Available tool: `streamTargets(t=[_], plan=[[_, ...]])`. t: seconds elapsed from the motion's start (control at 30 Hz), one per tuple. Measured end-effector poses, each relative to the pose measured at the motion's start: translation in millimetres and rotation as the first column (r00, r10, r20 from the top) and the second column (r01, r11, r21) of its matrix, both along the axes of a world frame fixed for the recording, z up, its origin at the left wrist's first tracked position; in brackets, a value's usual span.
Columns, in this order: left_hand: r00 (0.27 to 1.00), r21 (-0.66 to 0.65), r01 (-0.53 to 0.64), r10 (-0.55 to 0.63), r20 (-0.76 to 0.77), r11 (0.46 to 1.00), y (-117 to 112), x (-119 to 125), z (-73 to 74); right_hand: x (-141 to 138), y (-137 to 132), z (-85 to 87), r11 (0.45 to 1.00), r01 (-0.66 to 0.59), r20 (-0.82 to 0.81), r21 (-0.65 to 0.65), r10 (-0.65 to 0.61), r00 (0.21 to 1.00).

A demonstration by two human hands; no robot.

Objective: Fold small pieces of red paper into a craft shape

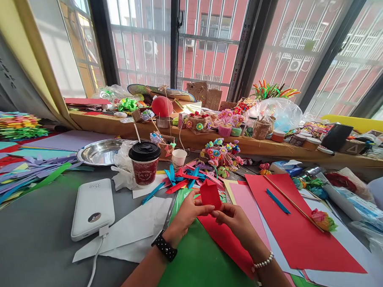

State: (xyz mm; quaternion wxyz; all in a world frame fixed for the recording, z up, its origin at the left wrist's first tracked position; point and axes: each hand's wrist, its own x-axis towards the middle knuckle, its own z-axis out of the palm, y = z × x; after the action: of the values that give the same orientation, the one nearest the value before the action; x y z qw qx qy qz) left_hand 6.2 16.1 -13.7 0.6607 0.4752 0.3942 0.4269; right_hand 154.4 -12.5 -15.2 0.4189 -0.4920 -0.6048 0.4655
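Both hands meet at the middle of the view on a small folded piece of red paper (210, 194). My left hand (190, 211) grips its left side, thumb in front. Its lower right corner is pinched by my right hand (231, 218). Below the hands lies a larger red paper sheet (226, 243), on a green sheet (190, 266). Just beyond the hands is a pile of folded red, pink and blue paper strips (188, 175).
A lidded paper coffee cup (145, 169) and a white power bank (93, 209) with cable stand left. A red sheet (303, 223) bearing a stick with a paper flower (323, 220) lies right. Behind are a metal bowl (99, 152), a small paper cup (179, 158) and a crowded windowsill ledge (121, 124).
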Motion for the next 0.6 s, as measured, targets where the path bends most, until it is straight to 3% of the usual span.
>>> streamTargets(t=[0.13,0.3,0.47,0.6], plan=[[1.0,0.006,-0.004,0.004,-0.015,1.0,1.1,-1.2,1.0,1.1,0.4,2.3,0.999,-0.045,0.035,0.022,0.044,0.998],[1.0,-0.026,0.004,-0.005,-0.028,1.0,2.0,-1.4,2.3,-0.5,0.0,2.6,0.991,0.005,0.085,0.136,-0.016,0.996],[1.0,-0.071,-0.022,0.021,-0.014,0.997,1.6,-0.9,3.4,-3.8,2.1,-2.7,0.988,-0.006,0.067,0.155,-0.005,0.998],[0.999,-0.087,-0.036,0.035,-0.013,0.996,2.8,-0.3,2.0,-7.1,3.6,-6.8,0.966,0.068,0.136,0.249,-0.104,0.985]])
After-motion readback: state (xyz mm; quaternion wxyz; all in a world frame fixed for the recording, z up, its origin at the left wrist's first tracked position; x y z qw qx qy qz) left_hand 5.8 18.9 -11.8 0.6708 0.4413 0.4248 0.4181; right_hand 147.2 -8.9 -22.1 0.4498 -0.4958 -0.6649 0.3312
